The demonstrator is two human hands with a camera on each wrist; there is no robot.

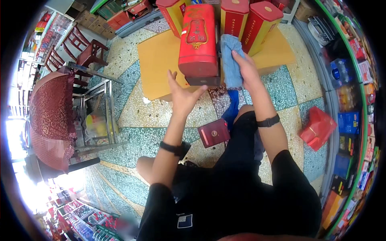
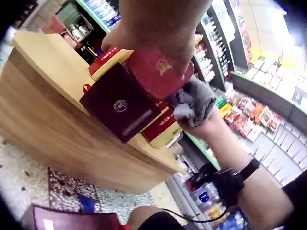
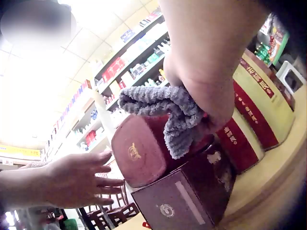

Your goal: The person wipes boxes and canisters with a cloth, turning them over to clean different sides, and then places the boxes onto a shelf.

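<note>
A red tin [image 1: 199,44] with gold lettering lies on its side on top of a dark maroon box [image 3: 168,208] at the front of the yellow wooden table. My right hand [image 1: 248,74] grips a folded blue-grey cloth [image 1: 231,60], which sits against the tin's right side. In the right wrist view the cloth drapes over the tin's edge, hiding part of the fingers. My left hand [image 1: 184,98] is near the tin's base with its fingers spread and straight, holding nothing. Both the tin's and the box's ends carry a small round emblem.
Tall red-and-yellow boxes [image 1: 263,26] stand behind the tin on the table [image 1: 159,64]. A maroon box [image 1: 214,133] lies on the floor before my knees, and a red bag [image 1: 318,127] is at right. Stocked shelves [image 1: 350,116] line the right; a metal frame [image 1: 110,108] stands left.
</note>
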